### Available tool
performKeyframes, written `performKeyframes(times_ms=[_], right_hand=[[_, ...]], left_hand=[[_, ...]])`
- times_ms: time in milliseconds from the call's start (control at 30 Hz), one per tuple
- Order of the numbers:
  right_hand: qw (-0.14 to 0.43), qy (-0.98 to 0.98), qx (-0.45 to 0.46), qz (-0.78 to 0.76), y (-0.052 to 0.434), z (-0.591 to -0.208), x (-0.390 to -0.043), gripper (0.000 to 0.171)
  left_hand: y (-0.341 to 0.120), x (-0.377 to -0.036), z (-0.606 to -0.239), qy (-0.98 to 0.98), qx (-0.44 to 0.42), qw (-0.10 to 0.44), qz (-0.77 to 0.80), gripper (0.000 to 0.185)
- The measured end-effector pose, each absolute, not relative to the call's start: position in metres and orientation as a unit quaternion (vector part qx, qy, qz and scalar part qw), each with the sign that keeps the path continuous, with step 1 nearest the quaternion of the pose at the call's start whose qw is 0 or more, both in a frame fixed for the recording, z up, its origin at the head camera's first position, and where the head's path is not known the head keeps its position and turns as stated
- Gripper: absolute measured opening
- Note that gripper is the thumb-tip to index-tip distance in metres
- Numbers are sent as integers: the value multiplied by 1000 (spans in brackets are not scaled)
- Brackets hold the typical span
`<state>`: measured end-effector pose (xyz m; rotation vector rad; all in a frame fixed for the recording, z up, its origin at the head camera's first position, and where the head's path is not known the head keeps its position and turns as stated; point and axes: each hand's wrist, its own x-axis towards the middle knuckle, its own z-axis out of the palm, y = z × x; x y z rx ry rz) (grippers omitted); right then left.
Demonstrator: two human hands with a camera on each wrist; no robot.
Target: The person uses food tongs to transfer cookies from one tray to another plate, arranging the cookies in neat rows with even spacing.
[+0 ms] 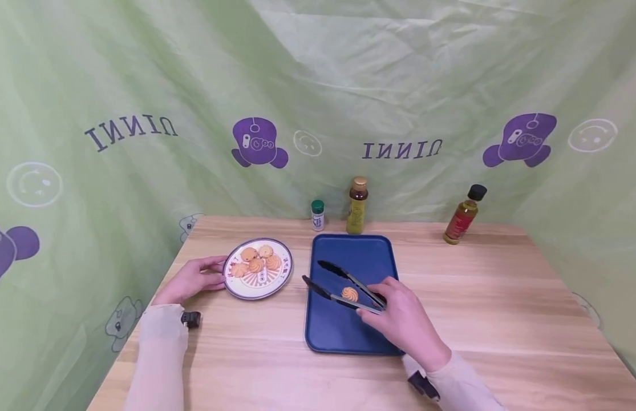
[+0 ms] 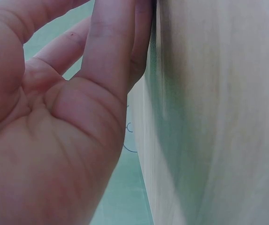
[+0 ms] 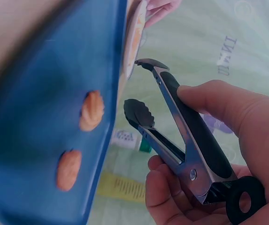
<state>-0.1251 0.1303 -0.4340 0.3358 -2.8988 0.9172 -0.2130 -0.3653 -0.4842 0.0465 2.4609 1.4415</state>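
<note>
My right hand (image 1: 400, 317) reaches over the blue tray (image 1: 369, 251), fingers wrapped round the tongs (image 1: 343, 285), arms spread apart above a cookie (image 1: 349, 294) lying on the tray. My left hand (image 1: 191, 279) lies flat on the table (image 1: 502, 319), fingers straight, tips touching the plate's (image 1: 284, 277) left rim. Bare wood lies right of the tray; bottles (image 1: 356, 205) line the back edge.

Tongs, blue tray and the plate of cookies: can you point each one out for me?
tongs (image 1: 343, 283), head view, on the metal arm above the tray.
blue tray (image 1: 355, 250), head view, on its bare far end.
plate (image 1: 244, 294), head view, on its near rim.
</note>
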Motion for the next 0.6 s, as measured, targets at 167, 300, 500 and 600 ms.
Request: performKeyframes(times_ms=[167, 300, 500, 600], right_hand=[[48, -952, 102, 283, 147, -436, -108, 50], [51, -957, 97, 269, 156, -437, -96, 51], [62, -960, 86, 257, 172, -440, -82, 51], [50, -964, 72, 252, 179, -441, -80, 52]], left_hand=[[-366, -212, -482, 858, 16, 145, 492, 69], [-365, -211, -484, 860, 18, 145, 490, 68], [-365, -212, -484, 854, 15, 147, 499, 69], [-365, -213, -483, 857, 11, 145, 494, 69]])
